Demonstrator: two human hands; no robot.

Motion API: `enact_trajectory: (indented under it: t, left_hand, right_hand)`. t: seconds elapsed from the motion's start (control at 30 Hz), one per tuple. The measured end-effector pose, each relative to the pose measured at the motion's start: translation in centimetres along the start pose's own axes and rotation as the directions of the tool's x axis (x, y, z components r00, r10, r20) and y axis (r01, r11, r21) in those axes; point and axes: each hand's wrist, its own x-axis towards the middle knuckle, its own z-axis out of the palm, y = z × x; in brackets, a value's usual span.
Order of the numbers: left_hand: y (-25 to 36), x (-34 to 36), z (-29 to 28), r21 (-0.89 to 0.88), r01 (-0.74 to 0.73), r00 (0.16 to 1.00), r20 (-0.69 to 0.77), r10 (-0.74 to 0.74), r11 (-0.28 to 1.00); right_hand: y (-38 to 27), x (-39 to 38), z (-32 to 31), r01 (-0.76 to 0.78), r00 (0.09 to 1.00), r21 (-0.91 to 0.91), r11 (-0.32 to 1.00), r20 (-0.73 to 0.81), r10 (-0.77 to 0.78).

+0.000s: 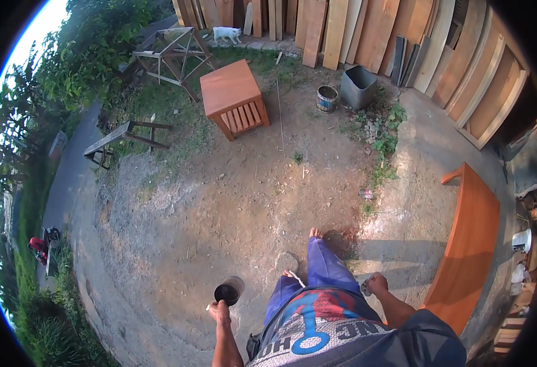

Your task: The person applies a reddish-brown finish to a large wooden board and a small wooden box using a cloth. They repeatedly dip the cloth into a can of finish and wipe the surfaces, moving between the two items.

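Black-mouthed cup [229, 290] in left hand [220, 312]; right hand [377, 284] gripping small grey thing [365, 288]; shirt [335, 324] bears dark lettering [279, 347].

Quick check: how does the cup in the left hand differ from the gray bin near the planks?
The cup is held in the left hand; the gray bin sits on the ground. The cup's mouth is round, while the bin's is squarish. The bin looks clearly larger than the cup. Both are open at the top.
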Motion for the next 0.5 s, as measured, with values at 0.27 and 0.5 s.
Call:
enact_trajectory:
  t: [0.27, 0.5]
  left_hand:
    - [23.1, 5.7, 10.0, 0.035, -0.099, 0.993, 0.061, 0.096, 0.995]
    - [36.3, 9.9, 18.2, 0.045, -0.12, 0.991, 0.061, 0.117, 0.992]
  right_hand:
    - [-14.2, 15.0, -2.9, 0.061, 0.997, 0.089, 0.994, -0.052, -0.056]
    - [-29.6, 28.9, -8.7, 0.331, 0.941, 0.393, 0.858, -0.202, -0.271]
